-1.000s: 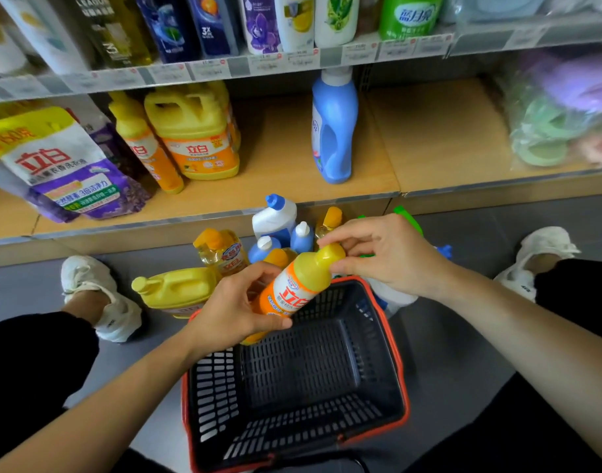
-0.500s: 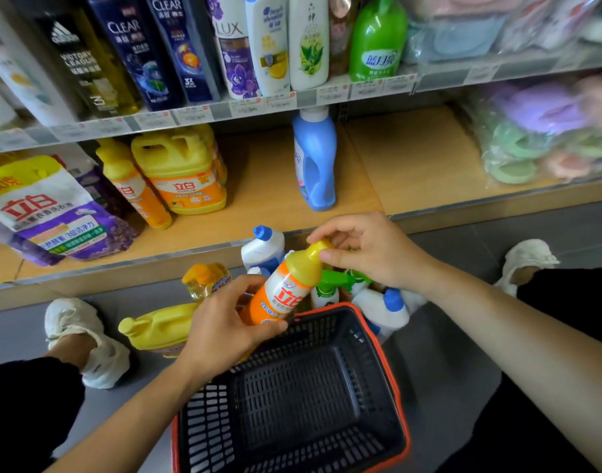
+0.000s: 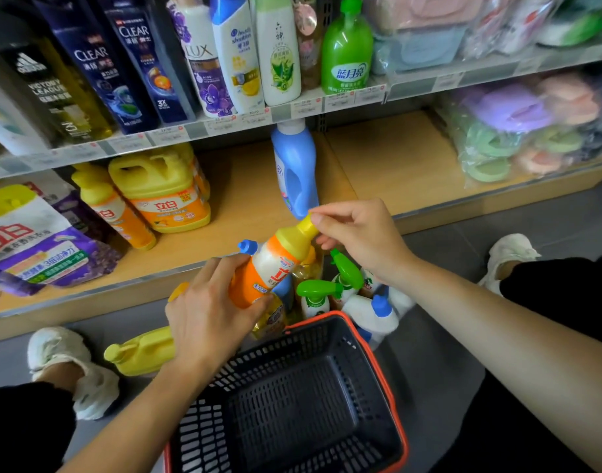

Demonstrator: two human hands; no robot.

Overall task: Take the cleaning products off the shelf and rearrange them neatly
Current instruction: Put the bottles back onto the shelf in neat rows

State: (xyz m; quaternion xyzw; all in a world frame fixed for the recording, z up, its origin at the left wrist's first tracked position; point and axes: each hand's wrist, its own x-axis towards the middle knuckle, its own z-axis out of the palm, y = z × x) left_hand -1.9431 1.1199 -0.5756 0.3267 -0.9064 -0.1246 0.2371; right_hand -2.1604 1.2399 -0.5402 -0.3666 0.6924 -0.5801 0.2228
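The left hand (image 3: 207,315) gripped the base of the orange-and-white plastic detergent bottle with a yellow cap (image 3: 272,268). It had risen from over the dark plastic basket (image 3: 292,404) towards the wooden lower shelf (image 3: 245,186), likely for restocking. The right hand (image 3: 357,240) pinched its cap.

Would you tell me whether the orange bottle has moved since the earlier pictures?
Yes: the orange bottle has risen clear of the basket rim, toward the shelf.
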